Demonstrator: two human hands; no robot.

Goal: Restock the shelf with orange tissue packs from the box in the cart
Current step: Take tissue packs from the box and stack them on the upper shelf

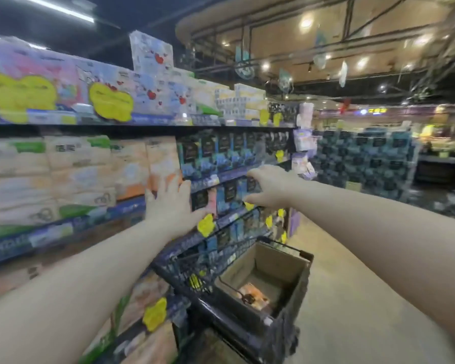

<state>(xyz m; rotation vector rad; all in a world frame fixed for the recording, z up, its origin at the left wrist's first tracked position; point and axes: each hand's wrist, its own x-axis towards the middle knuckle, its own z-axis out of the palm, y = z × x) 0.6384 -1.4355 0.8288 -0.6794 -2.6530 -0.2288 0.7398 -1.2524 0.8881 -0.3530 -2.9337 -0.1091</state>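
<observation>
Both bare forearms reach forward. Left hand (172, 203), fingers straight and spread, lies against the lower right edge of a tall orange-and-cream plastic tissue pack (160, 158) that stands upright on the blue-edged shelf (129, 203), long axis vertical. Just right, the right hand (271, 186) is cupped apart, holding nothing. Below, another orange pack (255, 295) lies flat in a brown cardboard box (273, 258) inside the dark wire cart (184, 261).

Dark packs (225, 151), yellow tags (206, 225), ceiling lights (305, 23) lit.

Orange packs (163, 164) stand upright on the shelf (132, 203). One more pack (255, 298) (orange too, blurred) lies at the bottom of the open cardboard box (281, 261) in the dark cart (184, 269).
</observation>
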